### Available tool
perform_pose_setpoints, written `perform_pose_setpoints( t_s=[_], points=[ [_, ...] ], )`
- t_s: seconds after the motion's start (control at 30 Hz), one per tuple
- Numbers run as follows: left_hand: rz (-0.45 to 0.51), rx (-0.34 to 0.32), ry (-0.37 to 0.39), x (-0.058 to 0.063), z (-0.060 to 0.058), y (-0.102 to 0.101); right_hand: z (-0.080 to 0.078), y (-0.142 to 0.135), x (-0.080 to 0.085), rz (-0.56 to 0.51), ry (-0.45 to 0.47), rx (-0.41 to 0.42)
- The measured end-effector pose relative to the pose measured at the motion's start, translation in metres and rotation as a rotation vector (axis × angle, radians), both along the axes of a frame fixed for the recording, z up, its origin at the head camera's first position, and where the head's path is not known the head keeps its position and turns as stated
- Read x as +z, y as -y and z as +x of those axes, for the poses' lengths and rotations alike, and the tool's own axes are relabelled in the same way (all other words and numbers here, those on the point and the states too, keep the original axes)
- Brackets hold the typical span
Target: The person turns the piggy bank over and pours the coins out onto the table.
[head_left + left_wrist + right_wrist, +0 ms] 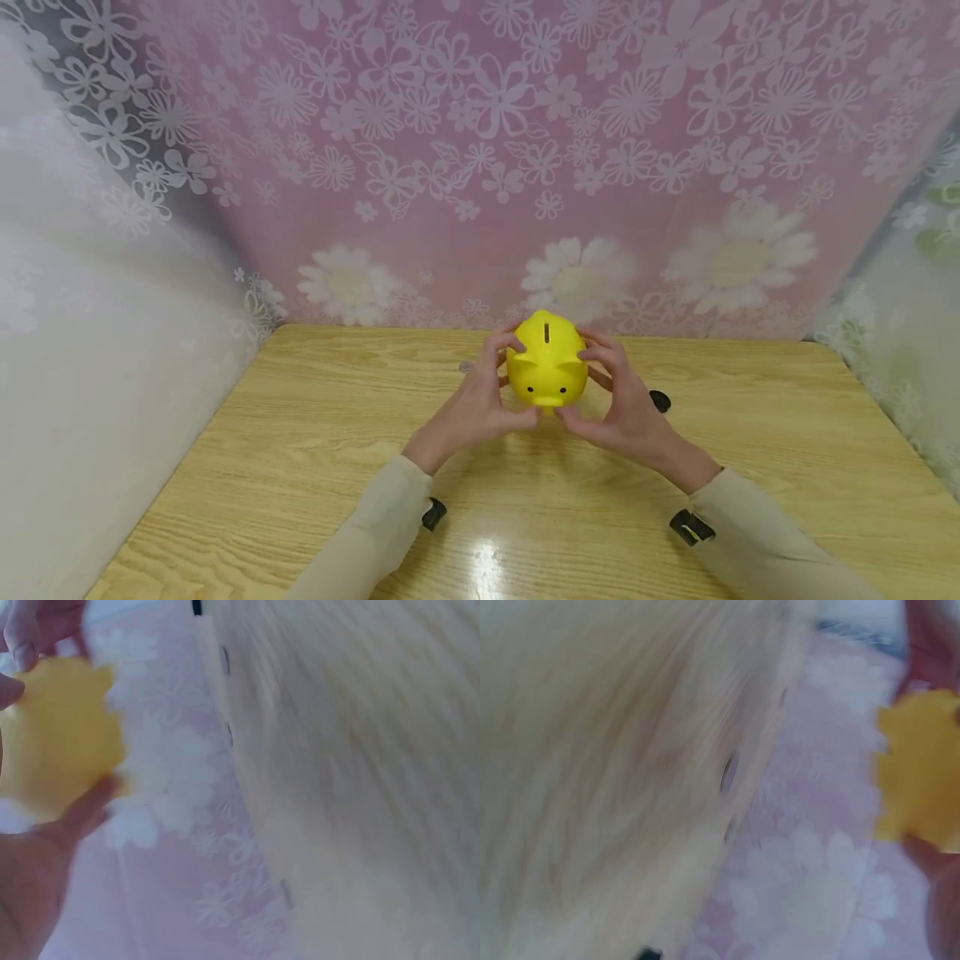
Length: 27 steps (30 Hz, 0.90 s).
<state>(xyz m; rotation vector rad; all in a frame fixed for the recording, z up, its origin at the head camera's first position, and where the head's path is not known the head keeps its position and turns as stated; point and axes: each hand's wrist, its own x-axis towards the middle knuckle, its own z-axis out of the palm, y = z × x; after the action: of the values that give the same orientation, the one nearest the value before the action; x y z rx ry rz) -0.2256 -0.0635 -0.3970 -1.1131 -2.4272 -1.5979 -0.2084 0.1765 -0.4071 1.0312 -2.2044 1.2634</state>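
A yellow piggy bank point(546, 358) is held up over the table, its coin slot on top and its snout toward me. My left hand point(487, 392) grips its left side, fingers curled behind and thumb near the snout. On the opposite side my right hand point(622, 400) holds it the same way. Both wrist views show the bank, blurred, raised off the wood between the hands. A small coin-like disc point(466, 366) lies left of the bank, and a black round piece point(660, 401) lies right of it. More flat discs point(730, 772) show in the right wrist view.
The wooden table point(300, 467) reaches back to a pink flowered curtain point(450, 167). Pale sheets point(97, 333) hang along the left and right sides. A black strap piece point(692, 527) sits at the right sleeve, another point(433, 513) at the left.
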Motion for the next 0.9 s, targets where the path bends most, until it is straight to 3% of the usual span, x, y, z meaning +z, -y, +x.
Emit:
perform_pose_setpoints(
  t_s=[0.07, 0.1, 0.2, 0.63, 0.9],
  points=[
    [-0.007, -0.002, -0.195, 0.0024, -0.0002, 0.0005, -0.0041, 0.0000, -0.0010, 0.015, -0.266, 0.002],
    [-0.010, 0.000, -0.274, 0.0034, -0.0007, 0.0006, -0.0063, 0.0003, -0.0003, 0.022, -0.352, 0.003],
    [-0.014, 0.010, -0.364, 0.0046, -0.0019, 0.0011, -0.0102, 0.0013, 0.0013, 0.027, -0.450, 0.011],
    [-0.030, 0.036, -0.322, -0.0001, -0.0006, 0.0006, -0.0096, -0.0008, -0.0026, 0.074, -0.433, -0.019],
    [-0.038, 0.039, -0.295, -0.0050, -0.0012, 0.0003, -0.0077, -0.0018, -0.0068, 0.056, -0.379, 0.014]
  ],
)
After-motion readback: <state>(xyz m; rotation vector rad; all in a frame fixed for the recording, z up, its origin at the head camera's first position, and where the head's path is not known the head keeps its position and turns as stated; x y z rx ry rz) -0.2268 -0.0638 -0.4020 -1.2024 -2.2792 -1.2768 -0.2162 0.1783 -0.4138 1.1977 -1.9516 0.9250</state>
